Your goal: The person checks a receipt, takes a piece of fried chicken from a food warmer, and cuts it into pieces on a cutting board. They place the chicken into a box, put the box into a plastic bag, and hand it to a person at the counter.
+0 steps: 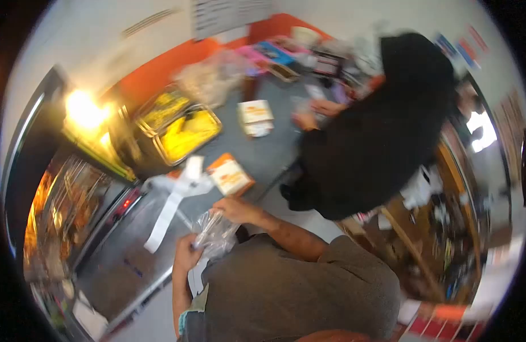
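My left hand (187, 254) and my right hand (236, 210) both grip a clear plastic bag (213, 234), held close to my body at the counter's front edge. The fingers of each hand are closed on the plastic, one hand at each side of it. Just beyond my right hand lies an orange-edged box (230, 174) with a white top. A long white paper strip (170, 215) runs across a sheet of clear plastic (154, 183) to the left of that box. What the bag holds, if anything, is too blurred to tell.
A person in black (377, 125) stands at the right, hands over the counter (217, 149). Metal trays of yellow food (189, 135) sit at the left, near a bright lamp (85, 111). A small white box (255, 117) stands mid-counter; pink and blue containers (273, 52) are behind.
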`<state>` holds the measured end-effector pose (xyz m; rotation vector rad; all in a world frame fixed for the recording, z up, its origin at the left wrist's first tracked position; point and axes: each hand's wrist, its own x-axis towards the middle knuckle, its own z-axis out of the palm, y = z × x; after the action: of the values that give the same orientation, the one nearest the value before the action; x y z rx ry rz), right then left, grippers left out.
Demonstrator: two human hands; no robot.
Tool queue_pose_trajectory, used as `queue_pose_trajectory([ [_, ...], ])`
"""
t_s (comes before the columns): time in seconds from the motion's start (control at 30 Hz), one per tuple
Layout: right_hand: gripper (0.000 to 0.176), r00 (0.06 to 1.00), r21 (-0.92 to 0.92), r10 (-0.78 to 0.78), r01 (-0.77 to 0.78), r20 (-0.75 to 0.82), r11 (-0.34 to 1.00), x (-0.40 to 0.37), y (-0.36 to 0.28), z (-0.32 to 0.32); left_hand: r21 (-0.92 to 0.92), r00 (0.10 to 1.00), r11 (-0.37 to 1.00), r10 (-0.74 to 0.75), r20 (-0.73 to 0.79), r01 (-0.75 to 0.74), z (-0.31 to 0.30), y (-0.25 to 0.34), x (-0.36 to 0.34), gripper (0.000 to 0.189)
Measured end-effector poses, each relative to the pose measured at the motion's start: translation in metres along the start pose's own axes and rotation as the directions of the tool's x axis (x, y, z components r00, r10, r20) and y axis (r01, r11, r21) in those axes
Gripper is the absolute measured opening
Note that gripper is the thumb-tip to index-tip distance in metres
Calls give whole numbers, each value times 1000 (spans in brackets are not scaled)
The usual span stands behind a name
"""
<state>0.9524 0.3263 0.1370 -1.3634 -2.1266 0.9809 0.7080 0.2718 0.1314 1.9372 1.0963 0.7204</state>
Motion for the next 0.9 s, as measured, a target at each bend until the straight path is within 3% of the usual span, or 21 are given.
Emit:
queue_pose_trajectory([
  [0.07, 29, 938, 135, 228, -198, -261, 971, -50, 17, 6, -53, 949, 961, -257, 180, 271, 19, -3, -6, 16],
  [0.1, 29, 904, 152, 271, -233, -330, 961, -78, 21, 8, -63, 958, 966, -236, 166, 249, 32, 12, -5, 15],
  [0.17, 27, 546, 434, 541, -325, -640, 840, -147, 26, 12, 140, 973, 988, -97, 209, 68, 58, -17, -7, 25],
  [0.23, 20, 332, 329, 533, -507, -778, 796, -215, 35, 26, 150, 960, 989, -39, 277, -3, 90, -24, 1, 32],
  [0.3, 15, 280, 313, 520, -544, -807, 779, -272, 37, 45, -359, 973, 911, -146, 180, 203, 151, -76, 3, 27],
  [0.33, 11, 262, 305, 512, -556, -818, 773, -296, 35, 54, -455, 934, 825, -229, 274, 336, 163, -38, 2, 10],
  [0.37, 11, 241, 303, 499, -556, -832, 774, -318, 34, 54, -458, 938, 831, -201, 282, 316, 185, -18, 1, 10],
  [0.43, 9, 159, 529, 603, -344, -782, 776, -365, 35, 54, -544, 864, 687, -271, 424, 482, 227, 19, -8, 14],
  [0.5, 15, 111, 578, 632, -309, -767, 755, -409, 43, 61, -569, 842, 632, -295, 451, 527, 287, 43, -23, 24],
  [0.57, 29, 40, 667, 691, -227, -722, 710, -449, 53, 70, -489, 745, 698, -96, 660, 524, 328, 80, -33, 26],
  [0.63, 33, 8, 727, 734, -137, -679, 673, -487, 55, 71, -404, 659, 842, 78, 748, 359, 368, 149, -39, 25],
  [0.7, 30, -212, 849, 826, -46, -522, 526, -535, 69, 72, -460, 654, 887, 327, 682, 36, 415, 204, -56, 28],
  [0.77, 27, -409, 808, 741, 18, -532, 589, -618, 96, 80, -407, 627, 912, 343, 699, -46, 482, 217, -84, 27],
  [0.83, 24, -669, 581, 364, -126, -648, 804, -714, 118, 75, -351, 597, 927, 358, 718, -133, 547, 241, -100, 27],
  [0.9, 19, -737, 582, 405, 19, -541, 813, -749, 66, 36, -319, 676, 927, 365, 640, -198, 603, 273, -109, 26],
])
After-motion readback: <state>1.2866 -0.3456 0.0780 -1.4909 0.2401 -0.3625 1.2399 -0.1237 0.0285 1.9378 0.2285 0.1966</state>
